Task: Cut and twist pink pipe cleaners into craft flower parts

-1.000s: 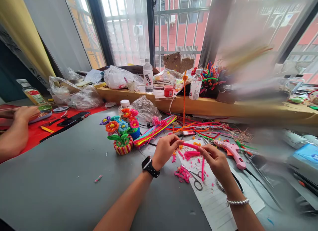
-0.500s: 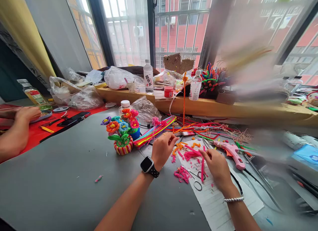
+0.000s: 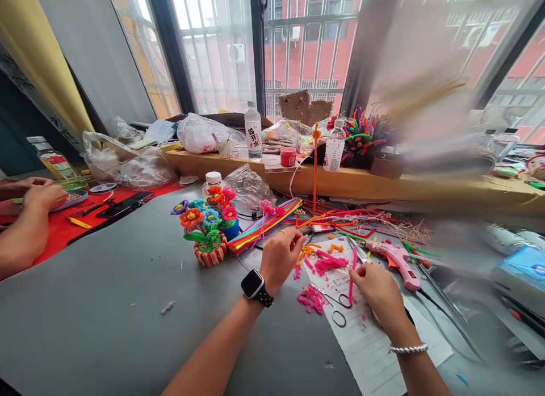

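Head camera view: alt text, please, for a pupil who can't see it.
A person's right hand has its fingertips at a pink fuzzy strip over paper, with the left hand nearby; whether it holds anything is unclear. Scissors lie partly on the paper beside pink clippings, with a glue gun to the right and flowers in a striped pot to the left.

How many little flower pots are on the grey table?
2: a round red-and-yellow striped pot in front, and a blue pot partly hidden behind it, to its right. Another could be hidden.
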A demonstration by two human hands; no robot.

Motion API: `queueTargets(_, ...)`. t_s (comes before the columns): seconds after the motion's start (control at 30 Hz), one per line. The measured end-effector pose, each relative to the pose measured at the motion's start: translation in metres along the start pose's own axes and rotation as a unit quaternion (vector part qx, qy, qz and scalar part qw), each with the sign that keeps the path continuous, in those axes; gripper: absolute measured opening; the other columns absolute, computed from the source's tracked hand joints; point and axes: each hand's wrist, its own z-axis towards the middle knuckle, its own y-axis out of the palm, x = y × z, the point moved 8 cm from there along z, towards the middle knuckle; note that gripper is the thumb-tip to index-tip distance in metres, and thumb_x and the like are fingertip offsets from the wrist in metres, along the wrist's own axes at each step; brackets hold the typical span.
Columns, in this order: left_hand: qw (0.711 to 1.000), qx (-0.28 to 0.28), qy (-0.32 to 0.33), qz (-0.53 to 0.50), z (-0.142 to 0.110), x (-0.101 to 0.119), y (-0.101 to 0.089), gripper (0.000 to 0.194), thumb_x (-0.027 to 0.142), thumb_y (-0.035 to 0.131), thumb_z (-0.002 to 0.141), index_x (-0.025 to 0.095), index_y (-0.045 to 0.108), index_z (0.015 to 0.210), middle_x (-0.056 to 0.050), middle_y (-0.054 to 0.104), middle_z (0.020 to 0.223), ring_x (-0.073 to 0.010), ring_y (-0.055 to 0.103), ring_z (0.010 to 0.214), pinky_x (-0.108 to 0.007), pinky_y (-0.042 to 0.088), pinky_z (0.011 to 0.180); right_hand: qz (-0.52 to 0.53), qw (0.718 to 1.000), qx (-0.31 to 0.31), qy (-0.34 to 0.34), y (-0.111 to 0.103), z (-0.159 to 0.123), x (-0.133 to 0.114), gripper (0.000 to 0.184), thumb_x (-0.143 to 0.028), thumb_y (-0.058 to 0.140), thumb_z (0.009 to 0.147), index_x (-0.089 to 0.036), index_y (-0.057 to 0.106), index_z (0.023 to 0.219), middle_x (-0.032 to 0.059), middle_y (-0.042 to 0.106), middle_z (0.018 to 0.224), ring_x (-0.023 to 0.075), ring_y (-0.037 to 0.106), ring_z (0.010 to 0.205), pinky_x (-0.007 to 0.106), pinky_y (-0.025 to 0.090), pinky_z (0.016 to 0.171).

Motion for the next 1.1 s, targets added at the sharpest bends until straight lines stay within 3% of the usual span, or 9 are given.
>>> queueTargets(0.13,0.997,-0.027,-0.026,-0.064,0.001,-0.002,0.005,0.027,0.034,0.038,0.081,0.016,0.057,0.074,-0.002,0.06,0.069,-0.0109,0.05,0.058,-0.023,0.037,0.056,0.071,0.996,0.046,-0.04,-0.016,-0.002,-0.009,0.03,-0.039,0.044,0.077,-0.019,0.057,0.06,0.0045,0.063,0.06,0.0178,0.057,0.056,0.026,0.038,0.05)
queueTargets(0.27,0.967,-0.116,-0.076,-0.216,-0.002,-0.006,0.025,0.031,0.039,0.042,0.078,0.015,0.062,0.08,-0.003,0.063,0.07,-0.0126,0.055,0.061,-0.022,0.041,0.056,0.212,0.956,0.055,-0.193,-0.023,-0.016,-0.045,0.034,-0.044,0.041,0.08,-0.018,0.057,0.068,0.004,0.061,0.065,0.0162,0.055,0.058,0.025,0.041,0.053)
queueTargets(0.4,0.925,-0.176,-0.101,-0.32,-0.006,-0.002,0.039,0.031,0.041,0.053,0.07,0.014,0.064,0.08,-0.005,0.065,0.076,-0.0137,0.057,0.066,-0.023,0.043,0.059,0.229,0.926,0.043,-0.296,-0.019,-0.031,-0.072,0.034,-0.042,0.039,0.083,-0.018,0.055,0.065,0.002,0.054,0.06,0.0145,0.049,0.053,0.024,0.038,0.051)
queueTargets(0.63,0.901,-0.18,-0.131,-0.371,-0.009,-0.005,0.044,0.024,0.036,0.057,0.068,0.012,0.058,0.072,-0.003,0.06,0.07,-0.0118,0.054,0.064,-0.023,0.044,0.06,0.231,0.918,0.032,-0.321,-0.014,-0.037,-0.082,0.03,-0.036,0.042,0.083,-0.018,0.054,0.063,0.0007,0.052,0.058,0.0133,0.048,0.052,0.023,0.037,0.05)
queueTargets(0.77,0.873,-0.181,-0.161,-0.423,-0.01,-0.004,0.046,0.023,0.035,0.055,0.07,0.013,0.053,0.074,-0.002,0.059,0.068,-0.0109,0.055,0.062,-0.024,0.045,0.061,0.262,0.926,0.055,-0.265,-0.019,-0.031,-0.069,0.036,-0.038,0.035,0.085,-0.018,0.053,0.061,-0.0002,0.05,0.054,0.013,0.048,0.05,0.023,0.037,0.05)
queueTargets(0.87,0.89,-0.138,-0.163,-0.404,-0.005,-0.008,0.036,0.023,0.035,0.051,0.072,0.013,0.053,0.074,0.001,0.053,0.059,-0.0082,0.05,0.054,-0.02,0.041,0.053,0.272,0.937,0.085,-0.204,-0.02,-0.025,-0.055,0.028,-0.036,0.037,0.084,-0.017,0.056,0.075,-0.0004,0.052,0.055,0.0139,0.049,0.049,0.024,0.039,0.051)
queueTargets(0.97,0.925,-0.079,-0.152,-0.341,-0.001,-0.017,0.022,0.026,0.038,0.048,0.074,0.013,0.056,0.074,0.004,0.045,0.053,-0.0061,0.039,0.046,-0.018,0.033,0.044,0.284,0.935,0.118,-0.175,-0.02,-0.019,-0.043,0.022,-0.027,0.038,0.082,-0.016,0.051,0.096,0.0038,0.058,0.072,0.0167,0.054,0.061,0.027,0.042,0.055)
queueTargets(1.1,0.957,-0.068,-0.116,-0.255,0.002,-0.022,0.015,0.032,0.042,0.043,0.076,0.015,0.059,0.075,0.003,0.045,0.051,-0.0075,0.039,0.046,-0.019,0.031,0.044,0.213,0.939,0.163,-0.215,-0.019,-0.016,-0.041,0.026,-0.011,0.033,0.075,-0.017,0.054,0.089,0.0089,0.057,0.092,0.02,0.053,0.084,0.033,0.043,0.071)
